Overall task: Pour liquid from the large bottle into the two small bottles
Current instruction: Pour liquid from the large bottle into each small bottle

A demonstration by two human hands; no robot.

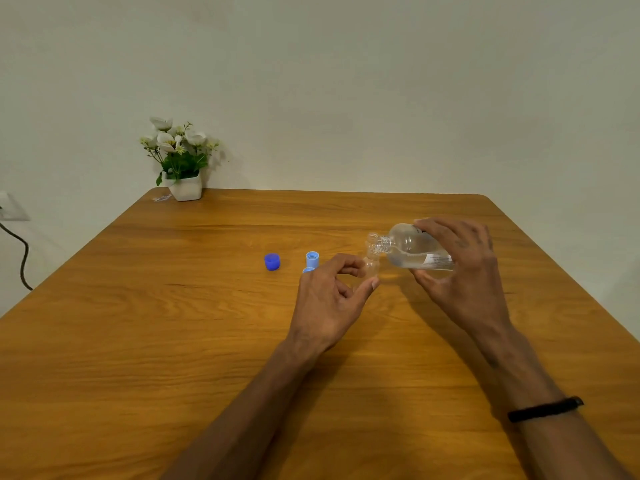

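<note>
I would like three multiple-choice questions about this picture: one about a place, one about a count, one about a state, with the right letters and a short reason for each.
1. Where is the flower pot?
A. far left corner of the table
B. near right corner
C. beside the caps

2. How many loose caps are visible?
A. one
B. three
C. five

3. How is the large bottle held?
A. upright
B. tipped sideways
C. upside down

Answers:
1 A, it stands at the far left corner near the wall.
2 B, a dark blue cap and two light blue caps show.
3 B, the right hand tips it toward the small bottle in the left hand.
</note>
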